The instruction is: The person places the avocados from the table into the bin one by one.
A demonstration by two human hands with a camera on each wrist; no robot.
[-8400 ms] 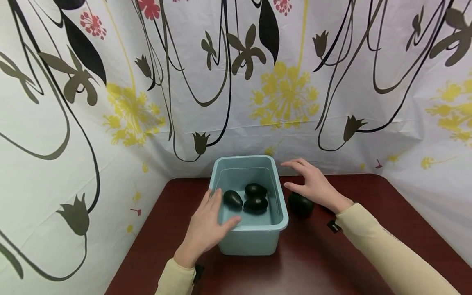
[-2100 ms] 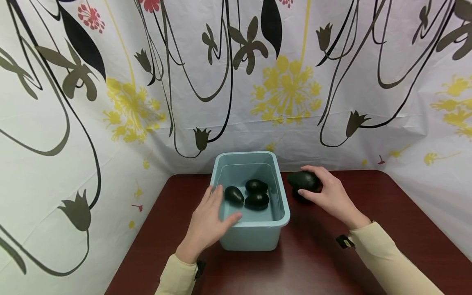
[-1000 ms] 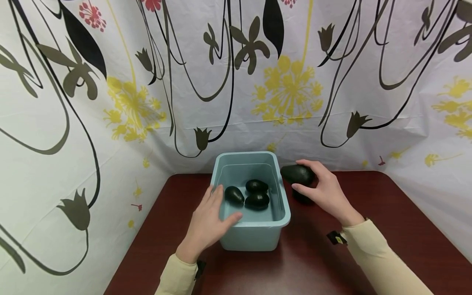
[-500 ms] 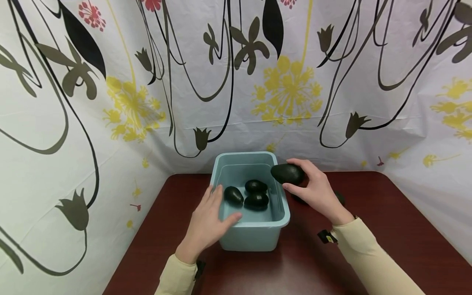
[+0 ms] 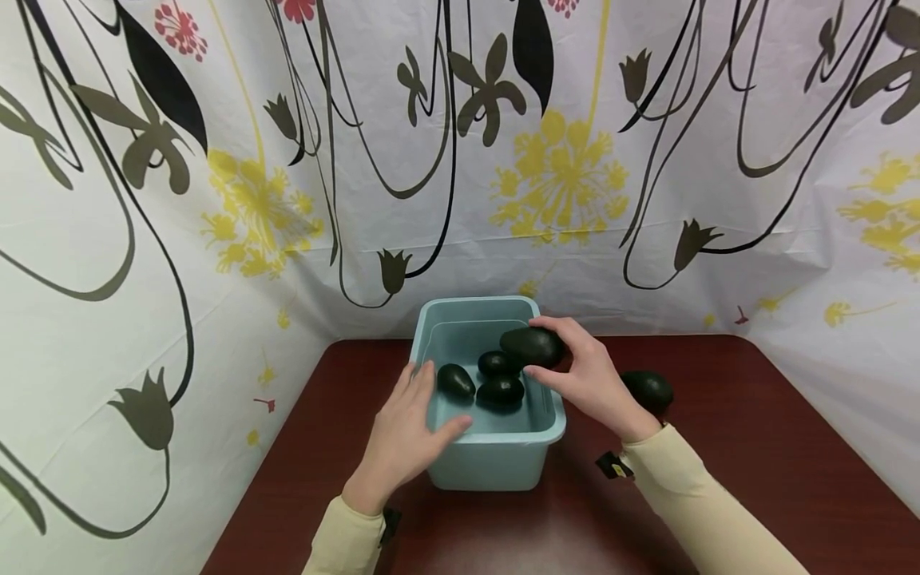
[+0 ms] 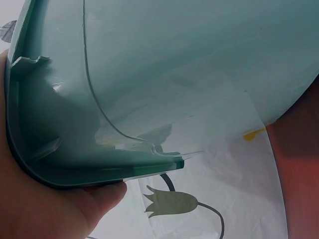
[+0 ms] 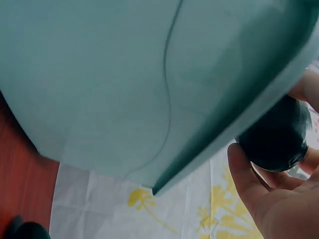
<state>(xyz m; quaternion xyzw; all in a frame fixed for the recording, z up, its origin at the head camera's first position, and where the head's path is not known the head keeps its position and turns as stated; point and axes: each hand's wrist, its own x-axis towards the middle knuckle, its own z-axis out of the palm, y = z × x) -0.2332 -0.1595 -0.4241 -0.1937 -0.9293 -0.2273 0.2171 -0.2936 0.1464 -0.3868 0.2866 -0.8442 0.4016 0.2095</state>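
Note:
My right hand grips a dark green avocado between thumb and fingers, over the right rim of a light blue plastic bin. Its narrow end points left, into the bin. In the right wrist view the held avocado shows just beyond the rim. Inside the bin lie three more avocados: one at left, one at the back, partly covered by the held one, and one in front. My left hand rests at the bin's near left corner with fingers extended, thumb over the front rim.
Another avocado lies on the dark red table right of the bin, partly behind my right wrist. A white floral-printed cloth hangs behind and left of the table.
My right hand, loose over the avocados at right in the oldest frame, has picked one up and carried it left over the bin rim. My left hand has stayed put.

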